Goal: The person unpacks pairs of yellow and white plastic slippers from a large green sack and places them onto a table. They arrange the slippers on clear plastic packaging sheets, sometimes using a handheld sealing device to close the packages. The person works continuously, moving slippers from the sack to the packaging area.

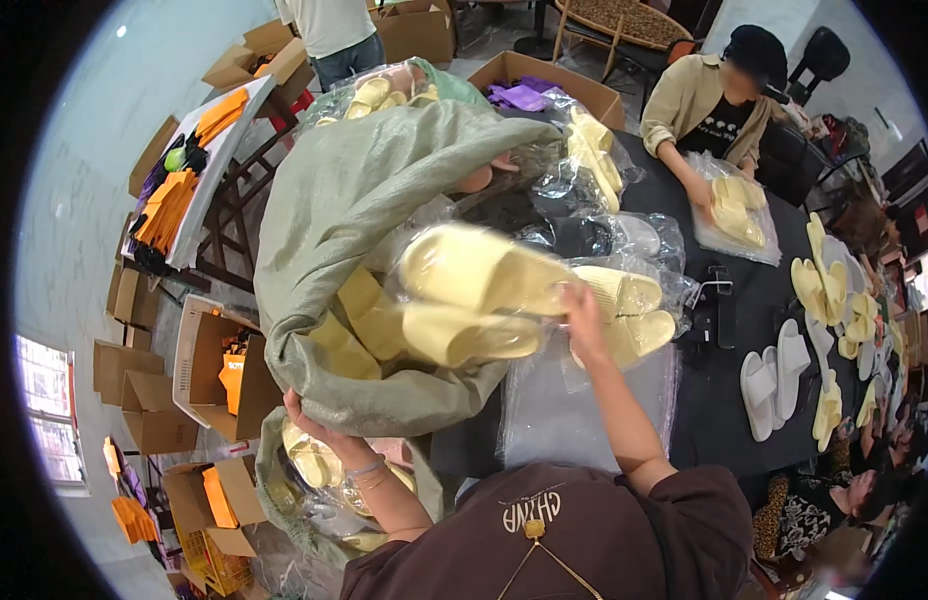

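I can't tell the grip of the left hand (329, 428), fingers partly hidden, at the green sack's (329, 215) near rim; blurred yellow slippers (469, 272), pinched by the right hand (584, 322), cross its mouth, other slippers (372, 312) inside

Pale-yellow slipper pair (479, 290), blurred, is seen in clear plastic | gripped at its right end, it is held nearly flat, slightly tilted, across the sack's mouth || Grey-green woven sack (319, 190) is shown gaping | its thick, folded rim is held at the near side
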`<state>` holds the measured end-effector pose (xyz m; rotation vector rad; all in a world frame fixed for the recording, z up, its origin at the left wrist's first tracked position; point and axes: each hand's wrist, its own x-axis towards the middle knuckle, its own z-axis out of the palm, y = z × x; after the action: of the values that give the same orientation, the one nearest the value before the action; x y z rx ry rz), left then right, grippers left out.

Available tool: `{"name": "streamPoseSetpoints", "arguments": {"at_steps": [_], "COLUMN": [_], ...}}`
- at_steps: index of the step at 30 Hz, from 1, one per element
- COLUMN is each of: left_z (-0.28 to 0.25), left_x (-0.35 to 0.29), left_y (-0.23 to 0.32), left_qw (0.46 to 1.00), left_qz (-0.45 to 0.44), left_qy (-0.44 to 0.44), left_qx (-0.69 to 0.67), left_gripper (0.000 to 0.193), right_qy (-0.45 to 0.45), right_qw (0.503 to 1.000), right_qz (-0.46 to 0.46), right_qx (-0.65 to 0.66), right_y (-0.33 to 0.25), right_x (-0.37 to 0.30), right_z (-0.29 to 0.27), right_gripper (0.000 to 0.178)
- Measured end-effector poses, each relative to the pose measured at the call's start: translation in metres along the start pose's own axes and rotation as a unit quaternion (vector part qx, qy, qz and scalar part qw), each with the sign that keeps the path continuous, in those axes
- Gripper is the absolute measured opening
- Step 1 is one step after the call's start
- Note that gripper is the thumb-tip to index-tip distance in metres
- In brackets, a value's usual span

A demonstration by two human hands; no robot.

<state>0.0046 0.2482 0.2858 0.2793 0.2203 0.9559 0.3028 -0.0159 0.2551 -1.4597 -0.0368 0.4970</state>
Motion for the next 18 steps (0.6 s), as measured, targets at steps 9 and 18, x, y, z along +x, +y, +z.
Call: {"name": "streamPoseSetpoints", "arguments": {"at_steps": [9,18], "left_z": [0.009,0.015], "left_x": [0.009,-0.01], "left_y": [-0.006,-0.006], "left_qw": [0.999,0.999], "left_qz": [-0.029,-0.029], "left_qy": [-0.025,-0.027], "left_qx": [-0.015,-0.016], "left_gripper": [0.041,0.038], "right_qy": [0.128,0.12], "right_qw": [0.925,0.899], "right_qz": [0.036,-0.326], "right_qx": [0.355,-0.267], "right_y": [0.045,0.062], "right_x": [0.078,0.02], "right_z": [-0.105,0.023], "right_gripper": [0.05,0.06]}}
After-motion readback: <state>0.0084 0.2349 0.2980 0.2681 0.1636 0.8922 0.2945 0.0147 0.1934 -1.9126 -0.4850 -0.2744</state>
